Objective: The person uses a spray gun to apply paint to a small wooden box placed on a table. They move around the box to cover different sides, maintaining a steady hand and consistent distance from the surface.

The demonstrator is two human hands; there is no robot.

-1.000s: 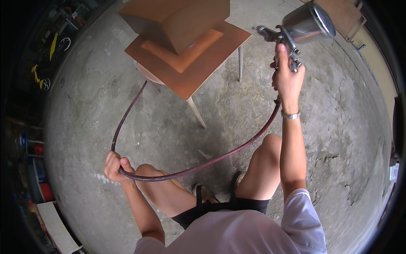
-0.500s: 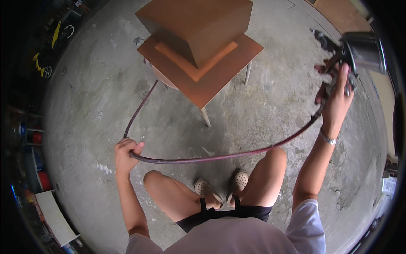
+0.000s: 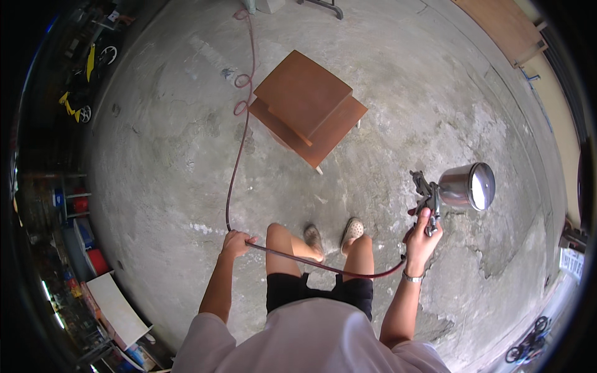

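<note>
My right hand [image 3: 423,244] grips a silver spray gun [image 3: 426,194] at the right, with a metal cup [image 3: 461,185] on top lying sideways in view. A dark red hose [image 3: 348,273] runs from the gun across my legs to my left hand [image 3: 236,244], whose fingers are wrapped round it, and continues forward in loose loops. Ahead of me a brown box [image 3: 303,90] rests on a square brown board [image 3: 342,127], raised on pale legs [image 3: 319,169] that show only partly beneath it.
Concrete floor [image 3: 161,174] surrounds me. Yellow wheeled objects [image 3: 74,109], red and blue containers [image 3: 93,258] and a white panel [image 3: 116,306] line the left side. A wooden panel [image 3: 497,25] leans at the upper right; a grey stand [image 3: 329,11] is at the far top.
I am farther back from the box, which now looks smaller and shows more of its top. The spray gun swung outward to the right, then came lower and nearer my body.
</note>
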